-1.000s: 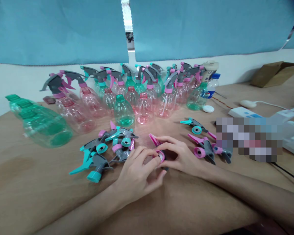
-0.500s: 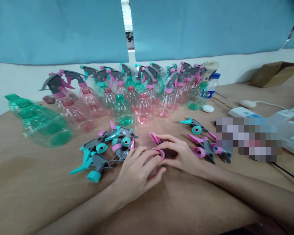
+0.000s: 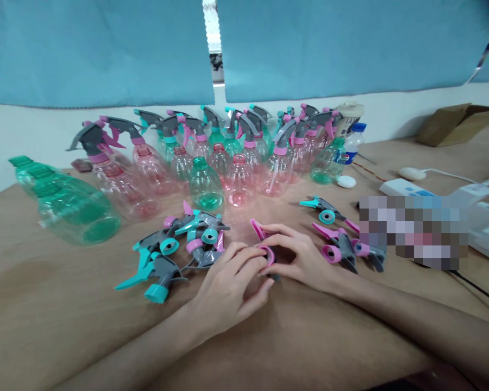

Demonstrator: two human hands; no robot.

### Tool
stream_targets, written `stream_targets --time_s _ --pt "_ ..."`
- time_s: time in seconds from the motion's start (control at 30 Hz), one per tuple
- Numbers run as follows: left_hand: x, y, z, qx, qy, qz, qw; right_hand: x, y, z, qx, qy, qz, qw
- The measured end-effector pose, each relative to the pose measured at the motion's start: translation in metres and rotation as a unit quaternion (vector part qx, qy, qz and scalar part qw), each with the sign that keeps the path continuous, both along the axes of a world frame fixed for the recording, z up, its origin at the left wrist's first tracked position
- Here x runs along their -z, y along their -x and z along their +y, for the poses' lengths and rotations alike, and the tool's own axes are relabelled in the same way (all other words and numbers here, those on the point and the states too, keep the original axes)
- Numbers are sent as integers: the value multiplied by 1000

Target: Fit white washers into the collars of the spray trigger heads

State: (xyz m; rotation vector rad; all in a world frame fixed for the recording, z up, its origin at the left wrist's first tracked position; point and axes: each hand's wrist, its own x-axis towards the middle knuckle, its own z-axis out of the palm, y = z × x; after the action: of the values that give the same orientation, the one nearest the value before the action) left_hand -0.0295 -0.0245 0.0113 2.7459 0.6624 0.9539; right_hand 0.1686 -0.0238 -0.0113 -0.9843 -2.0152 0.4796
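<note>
Just above the wooden table (image 3: 106, 326), both hands meet at a pink-and-grey trigger spray head (image 3: 268, 254). My right hand (image 3: 301, 258) pinches it from the right, thumb and fingers at the pink collar, with its pink trigger pointing up and away. Curled over the left side of the collar is my left hand (image 3: 228, 279), which hides much of the spray head. Loose turquoise spray heads (image 3: 157, 293) and pink ones lie in a pile to the left. On the right, a pink spray head (image 3: 332, 253) lies with several others.
Green and pink bottles stand in rows behind, such as an open green bottle (image 3: 206, 187) and a capped pink bottle (image 3: 275, 171). Green bottles (image 3: 73, 206) lie at far left. A power strip (image 3: 403, 187), a blue-capped bottle (image 3: 355, 144) and a cardboard box (image 3: 456, 125) are on the right.
The spray head between my hands has turned slightly, and its pink collar shows a little more. Everything else on the table has stayed put.
</note>
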Motion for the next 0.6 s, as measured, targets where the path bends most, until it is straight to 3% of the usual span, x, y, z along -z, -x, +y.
stream_targets --time_s 0.6 --pt "2 0 -1 -12 3 -38 999 1 -1 0 -11 -2 6 1000"
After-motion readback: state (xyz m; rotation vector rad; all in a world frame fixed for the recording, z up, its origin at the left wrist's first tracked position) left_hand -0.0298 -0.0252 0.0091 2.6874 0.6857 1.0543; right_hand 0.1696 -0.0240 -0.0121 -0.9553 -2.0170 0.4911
